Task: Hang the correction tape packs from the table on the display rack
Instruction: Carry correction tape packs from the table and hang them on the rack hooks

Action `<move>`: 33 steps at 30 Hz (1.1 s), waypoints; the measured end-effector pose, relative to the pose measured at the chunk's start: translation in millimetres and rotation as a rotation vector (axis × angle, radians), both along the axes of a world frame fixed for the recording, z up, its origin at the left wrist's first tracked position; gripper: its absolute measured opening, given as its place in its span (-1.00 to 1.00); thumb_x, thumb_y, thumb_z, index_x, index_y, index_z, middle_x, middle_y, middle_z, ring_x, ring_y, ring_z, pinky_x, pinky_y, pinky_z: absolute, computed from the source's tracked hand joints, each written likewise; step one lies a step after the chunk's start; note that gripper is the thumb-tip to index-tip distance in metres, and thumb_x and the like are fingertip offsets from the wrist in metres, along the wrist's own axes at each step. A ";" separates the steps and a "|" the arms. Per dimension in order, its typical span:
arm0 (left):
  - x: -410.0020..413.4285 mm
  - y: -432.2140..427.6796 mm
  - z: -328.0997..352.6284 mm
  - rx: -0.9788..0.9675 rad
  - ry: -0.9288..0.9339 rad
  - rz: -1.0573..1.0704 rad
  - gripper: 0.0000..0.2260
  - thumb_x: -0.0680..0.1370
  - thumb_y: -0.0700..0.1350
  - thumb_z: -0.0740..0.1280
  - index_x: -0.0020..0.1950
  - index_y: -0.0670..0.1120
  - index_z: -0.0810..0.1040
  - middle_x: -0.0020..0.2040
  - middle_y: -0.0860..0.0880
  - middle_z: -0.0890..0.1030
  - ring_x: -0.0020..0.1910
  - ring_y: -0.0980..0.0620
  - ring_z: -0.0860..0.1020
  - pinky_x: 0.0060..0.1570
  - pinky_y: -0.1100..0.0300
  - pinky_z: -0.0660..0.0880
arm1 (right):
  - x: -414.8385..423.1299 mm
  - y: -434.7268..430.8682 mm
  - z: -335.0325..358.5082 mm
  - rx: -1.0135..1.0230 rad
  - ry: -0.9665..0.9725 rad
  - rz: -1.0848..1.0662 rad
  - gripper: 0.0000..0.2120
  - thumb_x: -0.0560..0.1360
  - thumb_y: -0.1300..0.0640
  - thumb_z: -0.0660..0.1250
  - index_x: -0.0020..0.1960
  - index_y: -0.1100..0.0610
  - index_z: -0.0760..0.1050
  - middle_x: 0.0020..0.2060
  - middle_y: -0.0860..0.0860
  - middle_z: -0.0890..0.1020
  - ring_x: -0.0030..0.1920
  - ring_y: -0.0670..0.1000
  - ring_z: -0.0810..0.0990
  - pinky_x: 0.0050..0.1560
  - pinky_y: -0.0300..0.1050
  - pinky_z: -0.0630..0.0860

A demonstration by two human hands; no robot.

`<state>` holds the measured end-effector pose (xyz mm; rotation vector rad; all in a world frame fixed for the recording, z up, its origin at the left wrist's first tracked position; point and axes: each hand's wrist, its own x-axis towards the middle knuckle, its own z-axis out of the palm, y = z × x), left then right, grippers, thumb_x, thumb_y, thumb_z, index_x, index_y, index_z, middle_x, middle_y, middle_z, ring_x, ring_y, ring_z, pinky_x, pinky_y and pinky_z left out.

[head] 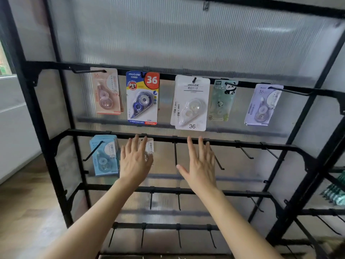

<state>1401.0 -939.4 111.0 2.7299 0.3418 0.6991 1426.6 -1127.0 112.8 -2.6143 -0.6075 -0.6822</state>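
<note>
Several correction tape packs hang on the black display rack [242,144]: a pink pack [106,92], a blue-and-red pack [142,98], a white pack [191,103], a green panda pack [221,101] and a purple pack [263,105] on the upper bar. A stack of light blue packs [105,156] hangs on the second bar. My left hand [135,159] is raised flat in front of a white pack [150,148] on that bar, mostly hiding it. My right hand [200,163] is spread open beside it, holding nothing.
Bare black hooks [244,150] stick out along the second bar to the right and on the lower bars [179,200]. A ribbed translucent panel backs the rack. Green items [336,193] sit on a neighbouring rack at far right. Wooden floor lies at lower left.
</note>
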 end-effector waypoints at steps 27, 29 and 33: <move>-344.9 22.9 -61.6 -0.126 0.087 0.005 -0.47 0.61 -0.02 0.20 0.54 -0.01 0.11 0.56 -0.12 0.05 0.53 -0.12 -0.02 0.47 0.01 -0.07 | -320.4 35.7 -47.1 -0.081 0.367 0.043 -0.28 0.59 -0.10 0.17 0.56 -0.02 -0.21 0.54 0.15 -0.15 0.53 0.17 -0.17 0.49 0.07 -0.17; -375.3 25.5 -66.3 -0.143 0.088 0.056 -0.48 0.61 -0.02 0.19 0.54 -0.03 0.12 0.56 -0.12 0.05 0.53 -0.12 -0.01 0.46 0.02 -0.07 | -342.8 44.9 -52.1 -0.099 0.394 0.092 -0.29 0.59 -0.09 0.17 0.55 -0.03 -0.20 0.54 0.14 -0.17 0.53 0.17 -0.19 0.49 0.05 -0.19; -439.4 26.1 -81.6 -0.182 0.102 0.167 -0.48 0.60 -0.02 0.20 0.54 -0.02 0.13 0.56 -0.12 0.06 0.53 -0.12 0.00 0.46 0.01 -0.06 | -391.8 57.6 -64.0 -0.132 0.408 0.227 -0.29 0.59 -0.06 0.19 0.56 -0.01 -0.17 0.54 0.16 -0.15 0.53 0.18 -0.18 0.49 0.07 -0.19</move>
